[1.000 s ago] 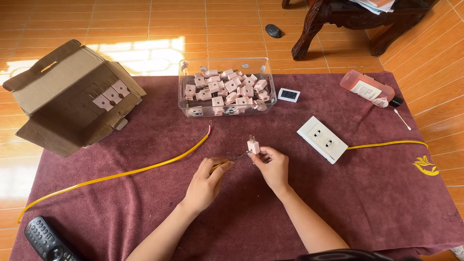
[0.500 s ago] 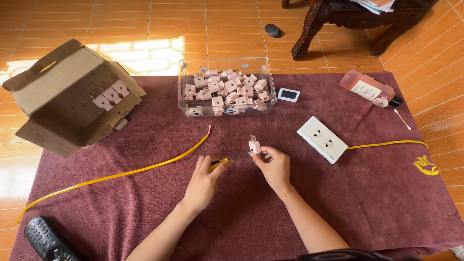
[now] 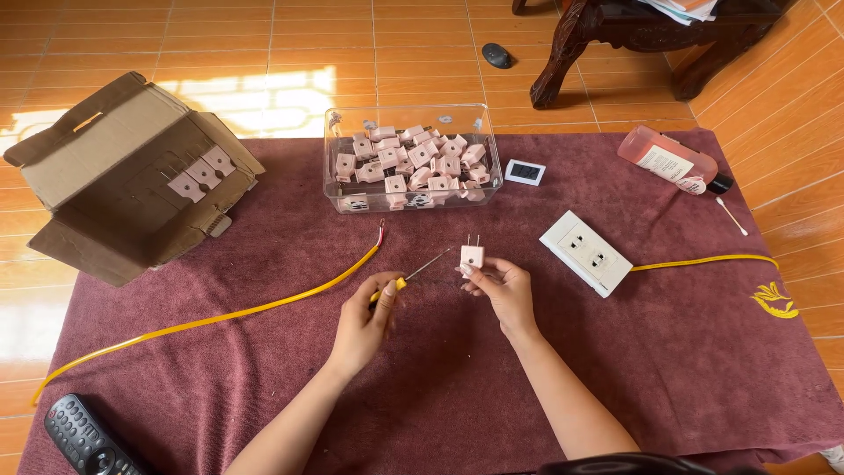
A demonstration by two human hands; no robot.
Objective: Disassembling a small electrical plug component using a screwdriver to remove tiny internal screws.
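The left hand (image 3: 362, 318) is closed around the yellow handle of a small screwdriver (image 3: 413, 271), thumb and fingers pinched on it, and the thin metal shaft slants up to the right toward a pale pink plug (image 3: 471, 257); the right hand (image 3: 503, 288) pinches that plug between fingertips and thumb, holding it upright just above the maroon cloth (image 3: 457, 387) with its two metal prongs pointing up; whether the screwdriver tip touches the plug cannot be told; both hands sit near the middle of the cloth, which covers a patch of orange tiled floor (image 3: 220, 35); beyond the hands stands a clear plastic box (image 3: 341, 195), open at the top and heaped with many more pink plugs of the same kind; to the left an open cardboard box (image 3: 97, 158) lies tipped on its side, partly on the cloth, with three pink plugs lying inside it; a yellow cable (image 3: 229, 314) runs from the cloth's lower left edge up to a bare end just below the clear box, close to the left hand; to the right of the hands lies a white socket plate (image 3: 585, 252), and a second length of yellow cable (image 3: 703, 261) leads from it toward the right; a pink bottle (image 3: 664, 159) lies on its side at the far right corner, a cotton swab (image 3: 731, 216) near it; a small white gadget with a dark screen (image 3: 525, 171) rests beside the clear box; a black remote control (image 3: 83, 435) lies at the near left corner.
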